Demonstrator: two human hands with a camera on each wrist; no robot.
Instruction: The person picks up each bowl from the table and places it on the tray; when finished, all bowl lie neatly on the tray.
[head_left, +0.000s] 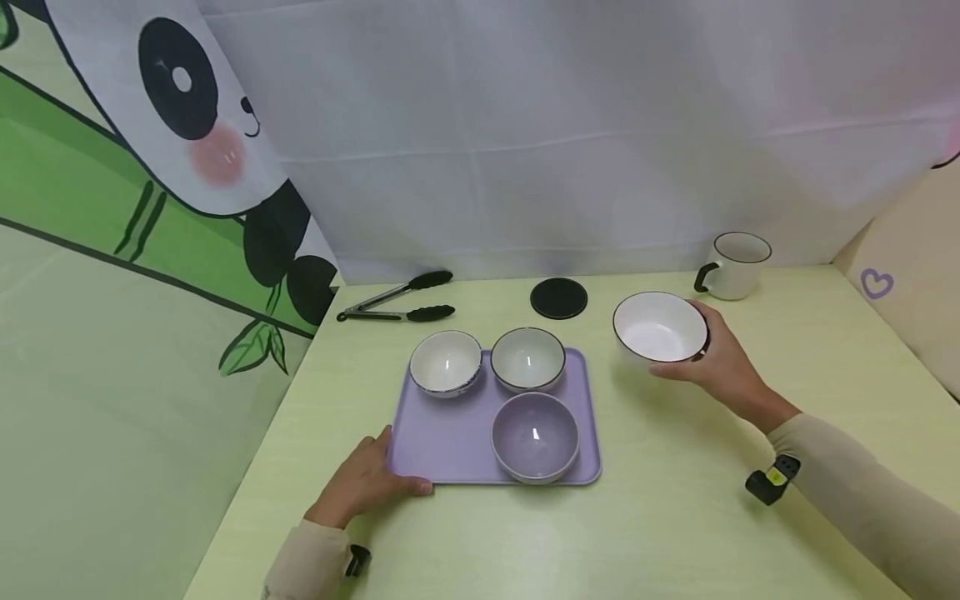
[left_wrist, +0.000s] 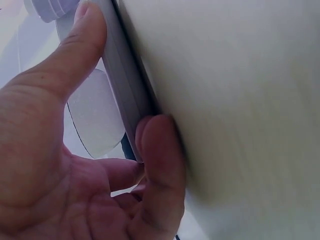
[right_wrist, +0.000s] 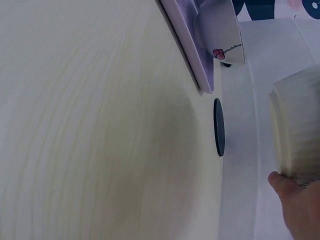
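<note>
A lilac tray point(head_left: 457, 450) lies on the table, and my left hand point(head_left: 367, 479) grips its near left corner. In the left wrist view the thumb point(left_wrist: 75, 55) lies along the tray's edge point(left_wrist: 125, 85), with the fingers bent at the corner. Two white bowls, one on the left point(head_left: 446, 364) and one on the right point(head_left: 528, 360), stand at the tray's back. A lilac bowl point(head_left: 536, 437) is at its front right. Right of the tray, my right hand point(head_left: 723, 367) holds a dark-rimmed white bowl point(head_left: 660, 327) above the table by its right side.
Black-tipped tongs point(head_left: 397, 300) lie spread behind the tray's left part. A round black coaster point(head_left: 558, 298) is behind its right part. At the back right stands a white mug point(head_left: 738, 267) with a black handle. A printed cloth point(head_left: 525, 150) hangs along the back.
</note>
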